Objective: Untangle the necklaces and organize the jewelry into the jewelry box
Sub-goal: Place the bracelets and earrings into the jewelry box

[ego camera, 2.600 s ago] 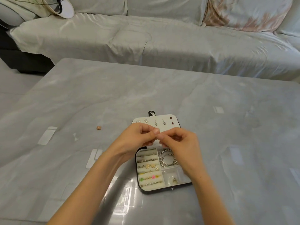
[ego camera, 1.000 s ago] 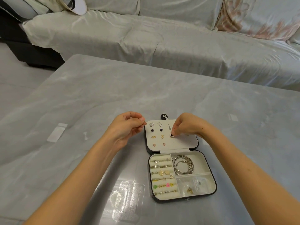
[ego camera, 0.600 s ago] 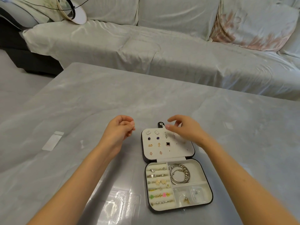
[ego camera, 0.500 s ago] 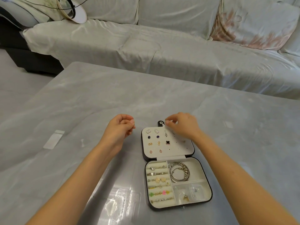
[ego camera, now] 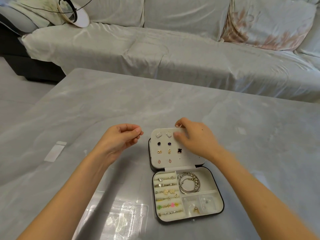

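A broad table (ego camera: pixel 86 110) with a glossy, grey, marble-look top fills the near part of the room, and window light glares off its near edge. Behind it runs a long sofa (ego camera: pixel 155 54) draped in a pale, creased, satiny sheet, with a cushion (ego camera: pixel 265 23) printed in faded pink at its right end. The jewelry box (ego camera: pixel 219 196) lies open on the table just in front of the person. It is a small rounded rectangle, dark outside and lined in soft cream. Its lid (ego camera: pixel 187 161) is folded flat on the far side, with rows of earrings (ego camera: pixel 159 135) pinned to it. In the near half, rings (ego camera: pixel 166 191) sit in padded rolls on the left. Silvery bangles (ego camera: pixel 189 183) are coiled in the upper right compartment, and tiny clear pouches (ego camera: pixel 199 205) lie in the compartment below them. The right hand (ego camera: pixel 194 141) grips the lid's far edge, fingers curled over it and thumb pressed on the cream face. The left hand (ego camera: pixel 121 141) hovers just left of the box with its fingers curled and the thumb tip against the forefinger; whether anything is pinched there is too small to tell. A crinkled clear plastic bag (ego camera: pixel 121 220) lies near the left forearm, and a flat clear strip (ego camera: pixel 55 151) lies further left.
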### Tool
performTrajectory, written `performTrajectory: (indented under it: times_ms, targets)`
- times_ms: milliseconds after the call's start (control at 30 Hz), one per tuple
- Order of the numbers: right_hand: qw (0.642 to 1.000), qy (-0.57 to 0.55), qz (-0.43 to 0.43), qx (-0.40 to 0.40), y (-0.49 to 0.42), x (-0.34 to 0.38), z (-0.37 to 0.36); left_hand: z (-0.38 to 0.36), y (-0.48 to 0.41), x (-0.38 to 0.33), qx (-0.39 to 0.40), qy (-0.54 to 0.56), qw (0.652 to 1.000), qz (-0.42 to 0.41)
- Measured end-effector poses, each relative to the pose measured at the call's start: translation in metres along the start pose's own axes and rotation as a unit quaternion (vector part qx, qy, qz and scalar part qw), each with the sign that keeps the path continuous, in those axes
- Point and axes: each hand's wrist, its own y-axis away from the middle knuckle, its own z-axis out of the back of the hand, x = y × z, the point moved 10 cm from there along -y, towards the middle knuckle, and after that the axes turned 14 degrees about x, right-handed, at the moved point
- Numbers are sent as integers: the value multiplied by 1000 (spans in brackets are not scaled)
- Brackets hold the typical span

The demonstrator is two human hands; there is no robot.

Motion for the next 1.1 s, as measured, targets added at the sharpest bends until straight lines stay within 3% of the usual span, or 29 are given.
performTrajectory:
  times_ms: [133, 300, 633, 1100]
  targets:
    - [998, 53, 42, 20, 25, 10, 3, -10, -1, 9, 28, 46, 998, 36]
    - [989, 65, 82, -103, 53, 13, 6, -33, -3, 19, 79, 64, 990, 92]
    - [967, 91, 115, -210, 77, 18, 6, -67, -17, 22, 158, -5, 977, 141]
    - [893, 151, 157, -393, 140, 28, -13, -128, -20, 58, 350, -183, 891, 221]
